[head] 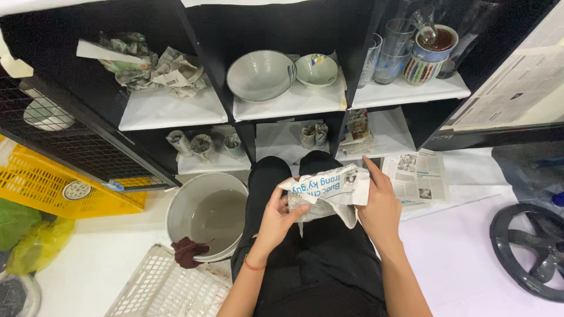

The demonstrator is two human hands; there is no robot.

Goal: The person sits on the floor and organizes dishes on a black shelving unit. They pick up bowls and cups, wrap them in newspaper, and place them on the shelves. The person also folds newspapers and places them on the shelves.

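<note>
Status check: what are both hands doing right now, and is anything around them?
Left hand and right hand both grip a newspaper-wrapped item over the lap. Wrapping partly on. Water bucket stands to the left, clear of the hands.

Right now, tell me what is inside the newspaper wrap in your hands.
Both hands, left and right, hold the newspaper wrap. At its open lower edge a grey, ribbed-looking item shows. The paper covers the rest, so its kind cannot be told.
</note>
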